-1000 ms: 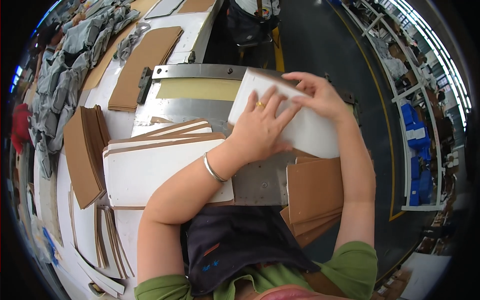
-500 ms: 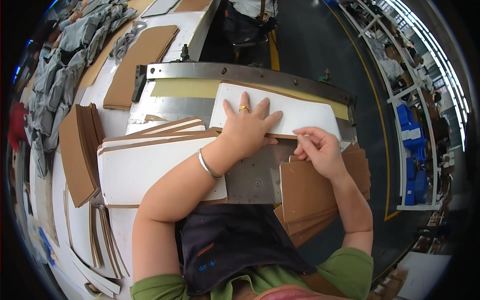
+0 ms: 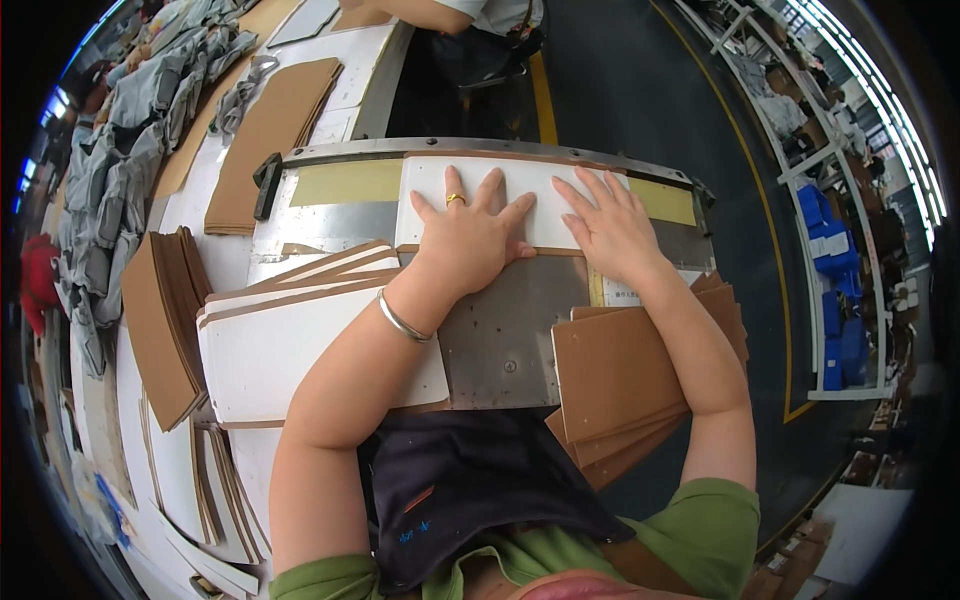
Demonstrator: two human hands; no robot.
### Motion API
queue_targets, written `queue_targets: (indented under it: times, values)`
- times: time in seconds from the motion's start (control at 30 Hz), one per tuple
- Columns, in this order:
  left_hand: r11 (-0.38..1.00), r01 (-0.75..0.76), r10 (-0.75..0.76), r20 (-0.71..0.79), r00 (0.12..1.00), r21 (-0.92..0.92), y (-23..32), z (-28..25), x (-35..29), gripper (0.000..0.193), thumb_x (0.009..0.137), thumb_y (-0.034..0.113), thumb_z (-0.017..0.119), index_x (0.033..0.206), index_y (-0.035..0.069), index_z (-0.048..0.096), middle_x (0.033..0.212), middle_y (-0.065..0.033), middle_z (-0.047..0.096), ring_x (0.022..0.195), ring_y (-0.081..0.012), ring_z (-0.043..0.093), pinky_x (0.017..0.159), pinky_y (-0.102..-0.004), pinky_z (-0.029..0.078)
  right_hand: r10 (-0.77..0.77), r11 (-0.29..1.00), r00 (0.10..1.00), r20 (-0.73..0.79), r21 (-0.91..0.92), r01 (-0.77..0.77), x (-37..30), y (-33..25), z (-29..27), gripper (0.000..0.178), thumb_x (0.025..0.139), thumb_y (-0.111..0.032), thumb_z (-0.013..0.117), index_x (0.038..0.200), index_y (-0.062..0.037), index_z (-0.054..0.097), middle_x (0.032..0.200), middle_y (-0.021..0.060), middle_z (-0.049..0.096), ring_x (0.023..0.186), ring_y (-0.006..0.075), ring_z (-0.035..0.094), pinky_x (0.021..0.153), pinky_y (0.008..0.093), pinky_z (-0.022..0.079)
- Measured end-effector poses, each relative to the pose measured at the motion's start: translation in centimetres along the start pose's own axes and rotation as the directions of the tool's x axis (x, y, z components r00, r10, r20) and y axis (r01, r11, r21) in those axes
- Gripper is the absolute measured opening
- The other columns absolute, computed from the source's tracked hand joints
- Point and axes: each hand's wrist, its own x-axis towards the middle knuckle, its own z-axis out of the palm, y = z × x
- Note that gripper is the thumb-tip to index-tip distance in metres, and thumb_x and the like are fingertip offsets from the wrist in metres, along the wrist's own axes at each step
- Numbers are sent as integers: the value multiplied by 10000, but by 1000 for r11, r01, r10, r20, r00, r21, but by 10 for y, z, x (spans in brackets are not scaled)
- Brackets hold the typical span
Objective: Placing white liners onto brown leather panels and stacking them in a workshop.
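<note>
A white-faced board (image 3: pixel 545 185) with brown edges lies on the metal plate (image 3: pixel 500 335), its far long edge along the metal bar (image 3: pixel 345 151). My left hand (image 3: pixel 470 228) presses flat on the board's left half, fingers spread, a ring on one finger. On its right half rests my right hand (image 3: pixel 615 228), palm down with the fingers stretched out. Part of a pale yellow strip (image 3: pixel 345 184) shows beside the board; the rest is covered. A stack of white-faced boards (image 3: pixel 310 355) lies under my left forearm, and fanned brown boards (image 3: pixel 620 375) sit near my right forearm.
More brown boards (image 3: pixel 162 330) stand stacked at the left, with another pile (image 3: pixel 270 145) farther back. Grey cloth pieces (image 3: pixel 140 130) heap along the far left. Another person's arm (image 3: pixel 420 12) shows at the top. Shelving (image 3: pixel 790 180) with blue bins (image 3: pixel 835 250) runs along the right.
The board has turned from a slant to lie straight along the bar, shifting left. My right hand has gone from pinching near its close edge to lying flat on it. Another person's arm has appeared.
</note>
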Motion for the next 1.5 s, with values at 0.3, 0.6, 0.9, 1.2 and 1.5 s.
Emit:
queue_targets:
  times: [0.3, 0.6, 0.9, 1.2, 1.5]
  values:
    - [999, -31, 31, -1, 1000, 6, -2, -2, 1, 599, 900, 564, 533, 1445, 345, 415, 1541, -96, 308, 1382, -517, 267, 949, -777, 303, 12, 999, 998, -66, 32, -10, 2, -4, -5, 420, 987, -317, 480, 1404, -272, 500, 1427, 119, 428, 1334, 332, 379, 1075, 472, 334]
    - [997, -31, 29, -26, 999, -65, -3, 1, -1, 584, 901, 560, 530, 1432, 336, 435, 1492, -92, 341, 1388, -388, 292, 934, -804, 268, 6, 999, 998, -68, 46, -3, -1, -5, -5, 413, 972, -276, 505, 1383, -248, 530, 1315, 109, 461, 1238, 283, 418, 1029, 448, 341]
    - [983, -176, 179, 76, 981, -41, 12, -6, -21, 586, 926, 516, 534, 1464, 334, 390, 1516, -97, 324, 1411, -363, 281, 998, -726, 297, 0, 888, 998, 66, 460, -31, 34, 8, -27, 467, 780, -336, 758, 1188, -143, 636, 1192, 89, 550, 1169, 270, 504, 976, 421, 427]
    - [973, -11, 12, 5, 1000, -229, -42, -53, -185, 832, 701, 306, 811, 1440, 265, 430, 1544, -118, 298, 1443, -330, 265, 1147, -539, 271, 41, 876, 911, 411, 424, -231, 34, -13, -56, 730, 573, -262, 886, 1232, -140, 595, 1231, 120, 541, 1161, 287, 539, 979, 383, 459]
    - [945, 263, -295, -155, 943, -195, -76, -25, -243, 759, 655, 13, 774, 1354, 197, 542, 1420, -106, 501, 1351, -347, 431, 1121, -493, 346, 39, 748, 984, 171, 648, -142, 32, -14, -101, 493, 615, -75, 842, 1081, -76, 681, 768, 9, 549, 747, 124, 549, 671, 261, 445]
